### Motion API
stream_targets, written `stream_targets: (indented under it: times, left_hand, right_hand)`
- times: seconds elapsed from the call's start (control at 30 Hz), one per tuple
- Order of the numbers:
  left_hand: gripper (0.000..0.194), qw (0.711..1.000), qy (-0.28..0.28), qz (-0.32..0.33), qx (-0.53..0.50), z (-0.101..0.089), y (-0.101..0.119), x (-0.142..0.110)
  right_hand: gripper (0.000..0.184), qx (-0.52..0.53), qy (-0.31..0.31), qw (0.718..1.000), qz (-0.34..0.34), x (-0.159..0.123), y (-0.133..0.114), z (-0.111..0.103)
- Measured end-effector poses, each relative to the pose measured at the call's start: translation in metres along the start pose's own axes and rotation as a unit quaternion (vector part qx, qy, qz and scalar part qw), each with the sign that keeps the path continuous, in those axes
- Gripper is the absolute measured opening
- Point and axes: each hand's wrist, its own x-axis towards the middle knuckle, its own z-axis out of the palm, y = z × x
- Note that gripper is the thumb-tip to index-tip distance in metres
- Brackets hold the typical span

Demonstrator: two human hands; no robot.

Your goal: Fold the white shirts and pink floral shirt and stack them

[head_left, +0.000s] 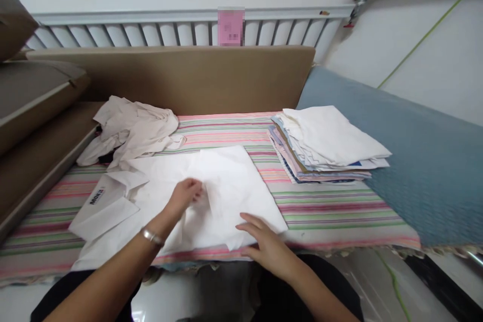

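A white garment (pixel 234 176) lies partly folded on the striped cloth in front of me. Its left part, with dark lettering, is creased into loose folds. My left hand (pixel 186 193) is over its middle, beside the edge of a folded layer, with curled fingers. Slight blur hides whether a bit of fabric is between those fingertips. Near the garment's front right corner, my right hand (pixel 266 246) has its thumb and fingers spread, holding nothing. A silver bracelet (pixel 152 237) is on my left wrist.
A stack of folded clothes (pixel 332 136) stands on the right, white on top. Crumpled pale garments (pixel 136 126) lie at the back left. Brown boards (pixel 196 80) bound the back, with brown padded pieces (pixel 33 95) at left. The striped cloth (pixel 332 206) reaches the front edge.
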Motion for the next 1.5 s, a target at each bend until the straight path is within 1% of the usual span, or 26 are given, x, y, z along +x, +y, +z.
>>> stream_targets:
  times: [0.03,0.07,0.1,0.13,0.17,0.2,0.27,0.37,0.43,0.5,0.63,0.73,0.8,0.87,0.9,0.93,0.97,1.0,1.03,1.07,1.13,1.17,1.23,1.27,1.4,1.5]
  left_hand:
    - [0.020,0.999,-0.037,-0.025,0.000,0.001,-0.015,-0.024]
    - [0.024,0.994,-0.085,-0.067,-0.009,0.005,-0.030,-0.046]
    - [0.028,0.986,-0.127,-0.106,-0.028,0.010,-0.045,-0.066]
    - [0.031,0.978,-0.158,-0.127,-0.047,0.018,-0.057,-0.082]
    - [0.034,0.973,-0.181,-0.134,-0.060,0.027,-0.067,-0.094]
    - [0.035,0.971,-0.191,-0.126,-0.071,0.037,-0.074,-0.103]
    - [0.035,0.976,-0.186,-0.086,-0.076,0.055,-0.079,-0.112]
    - [0.032,0.987,-0.148,-0.026,-0.063,0.071,-0.068,-0.110]
    - [0.029,0.991,-0.131,0.010,-0.039,0.072,-0.054,-0.106]
    - [0.025,0.988,-0.140,0.059,0.000,0.068,-0.037,-0.101]
    - [0.021,0.964,-0.180,0.167,0.102,0.058,-0.001,-0.091]
    - [0.018,0.942,-0.171,0.224,0.181,0.053,0.022,-0.086]
    - [0.016,0.923,-0.150,0.263,0.236,0.052,0.034,-0.087]
    - [0.015,0.900,-0.126,0.305,0.286,0.052,0.038,-0.093]
    - [0.016,0.890,-0.115,0.323,0.300,0.052,0.036,-0.097]
    - [0.016,0.887,-0.105,0.335,0.301,0.053,0.032,-0.101]
    - [0.017,0.891,-0.096,0.339,0.285,0.054,0.024,-0.105]
    - [0.016,0.906,-0.086,0.330,0.252,0.056,0.015,-0.108]
    - [0.017,0.927,-0.076,0.306,0.205,0.057,0.003,-0.111]
    - [0.017,0.949,-0.069,0.267,0.151,0.059,-0.009,-0.113]
    - [0.015,0.984,-0.078,0.154,0.034,0.062,-0.030,-0.114]
    - [0.012,0.991,-0.094,0.089,-0.021,0.063,-0.038,-0.113]
    - [0.010,0.986,-0.129,-0.014,-0.107,0.065,-0.045,-0.109]
    - [0.011,0.980,-0.140,-0.047,-0.137,0.065,-0.045,-0.107]
    - [0.019,0.964,-0.147,-0.103,-0.195,0.064,-0.029,-0.090]
    - [0.031,0.950,-0.163,-0.151,-0.220,0.068,-0.017,-0.073]
  right_hand:
    - [0.043,0.005,0.007,1.000,0.001,-0.001,0.001,0.000]
    - [0.040,0.008,0.015,1.000,0.000,-0.001,0.002,0.001]
    - [0.038,0.009,0.021,1.000,-0.003,-0.001,0.003,0.002]
    - [0.036,0.010,0.027,1.000,-0.006,-0.001,0.005,0.003]
    - [0.035,0.011,0.032,0.999,-0.010,-0.001,0.005,0.005]
    - [0.036,0.012,0.035,0.999,-0.013,-0.001,0.006,0.006]
    - [0.036,0.018,0.039,0.999,-0.019,-0.001,0.006,0.008]
    - [0.034,0.033,0.051,0.998,-0.020,-0.001,0.005,0.011]
    - [0.033,0.044,0.065,0.997,-0.018,0.000,0.005,0.012]
    - [0.033,0.055,0.086,0.995,-0.024,0.005,0.005,0.010]
    - [0.035,0.061,0.106,0.991,-0.052,0.014,0.002,-0.004]
    - [0.036,0.037,0.104,0.991,-0.070,0.016,-0.007,-0.019]
    - [0.030,0.003,0.121,0.990,-0.073,0.016,-0.015,-0.026]
    - [0.019,-0.045,0.155,0.985,-0.066,0.015,-0.023,-0.026]
    - [0.015,-0.067,0.178,0.980,-0.062,0.016,-0.026,-0.024]
    - [0.013,-0.079,0.203,0.974,-0.058,0.017,-0.028,-0.021]
    - [0.011,-0.080,0.226,0.969,-0.053,0.018,-0.029,-0.017]
    - [0.010,-0.070,0.249,0.965,-0.043,0.020,-0.029,-0.013]
    - [0.007,-0.052,0.269,0.961,-0.029,0.022,-0.027,-0.009]
    - [0.007,-0.032,0.285,0.958,-0.012,0.024,-0.025,-0.005]
    - [0.016,0.002,0.310,0.951,0.019,0.028,-0.020,0.001]
    - [0.020,0.015,0.317,0.948,0.029,0.030,-0.017,0.003]
    - [0.026,0.038,0.320,0.946,0.036,0.032,-0.013,0.004]
    - [0.027,0.047,0.318,0.946,0.039,0.033,-0.013,0.004]
    - [0.029,0.061,0.311,0.948,0.041,0.033,-0.015,0.001]
    - [0.026,0.073,0.303,0.950,0.032,0.032,-0.018,0.000]
